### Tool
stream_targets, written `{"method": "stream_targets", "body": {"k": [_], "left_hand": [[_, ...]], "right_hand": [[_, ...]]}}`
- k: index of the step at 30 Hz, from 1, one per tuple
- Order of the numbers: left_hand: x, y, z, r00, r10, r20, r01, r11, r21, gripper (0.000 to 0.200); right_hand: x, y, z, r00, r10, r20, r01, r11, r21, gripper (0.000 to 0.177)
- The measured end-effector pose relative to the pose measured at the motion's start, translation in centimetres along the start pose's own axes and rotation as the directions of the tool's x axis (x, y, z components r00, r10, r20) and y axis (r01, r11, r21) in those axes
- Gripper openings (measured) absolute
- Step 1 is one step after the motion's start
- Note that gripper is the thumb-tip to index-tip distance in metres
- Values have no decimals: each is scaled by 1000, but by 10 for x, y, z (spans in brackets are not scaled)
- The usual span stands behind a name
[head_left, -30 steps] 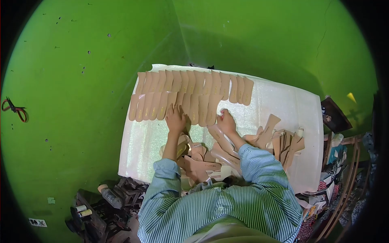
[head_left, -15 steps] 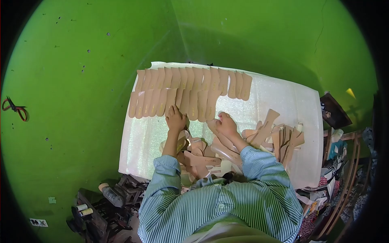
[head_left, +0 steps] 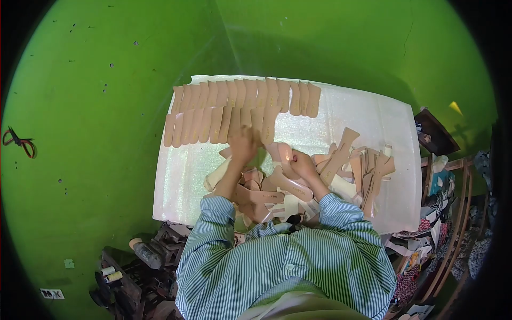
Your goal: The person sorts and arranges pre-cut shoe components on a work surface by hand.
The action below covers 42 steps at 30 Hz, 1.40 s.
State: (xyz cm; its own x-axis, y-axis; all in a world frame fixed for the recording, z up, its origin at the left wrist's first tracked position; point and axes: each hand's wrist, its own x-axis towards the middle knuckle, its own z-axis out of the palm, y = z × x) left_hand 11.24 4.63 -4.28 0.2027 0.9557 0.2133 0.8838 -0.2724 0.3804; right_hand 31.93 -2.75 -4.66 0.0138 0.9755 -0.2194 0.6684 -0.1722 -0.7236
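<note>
Two overlapping rows of tan insole-shaped pieces [head_left: 184,128] lie across the far left of the white-covered table [head_left: 368,114]. My left hand [head_left: 243,145] is over the near edge of the lower row, its fingers blurred by motion, so whether it holds anything is unclear. To its right, my right hand [head_left: 302,163] has closed fingers around the edge of a tan insole piece [head_left: 286,154]. Below and between both hands lies a loose pile of tan and cream pieces [head_left: 261,196]. More loose pieces [head_left: 341,152] spread to the right of my right hand.
A small white spool [head_left: 388,150] stands on the table's right part. Dark machinery with thread spools [head_left: 113,277] is at the lower left. A wooden rack [head_left: 453,234] with fabrics stands at the right. Scissors [head_left: 19,143] hang on the green wall [head_left: 106,160].
My left hand has moved right along the lower row. My right hand has shifted slightly, and the piece beside it stands higher. The view has shifted a little.
</note>
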Motion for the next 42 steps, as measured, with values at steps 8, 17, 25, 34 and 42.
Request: {"method": "stream_targets", "body": {"k": [8, 17, 25, 34, 42], "left_hand": [[-38, 60, 17, 913, 240, 331, -203, 969, -142, 30], [-45, 92, 22, 904, 210, 371, -10, 880, -475, 31], [-40, 85, 14, 986, -4, 165, 134, 599, -789, 14], [-34, 85, -4, 974, 153, 167, 57, 547, -835, 12], [-26, 81, -4, 988, 79, 133, 80, 474, -877, 14]], "right_hand": [[-15, 36, -27, 977, 137, -161, -52, 894, 445, 17], [-27, 31, -57, 953, 207, -224, 26, 676, 737, 11], [-37, 35, -52, 982, 121, -144, 14, 718, 696, 27], [-50, 33, -54, 925, -245, -290, 242, 969, -49, 34], [-55, 13, -60, 986, -120, -117, 133, 986, 103, 17]]}}
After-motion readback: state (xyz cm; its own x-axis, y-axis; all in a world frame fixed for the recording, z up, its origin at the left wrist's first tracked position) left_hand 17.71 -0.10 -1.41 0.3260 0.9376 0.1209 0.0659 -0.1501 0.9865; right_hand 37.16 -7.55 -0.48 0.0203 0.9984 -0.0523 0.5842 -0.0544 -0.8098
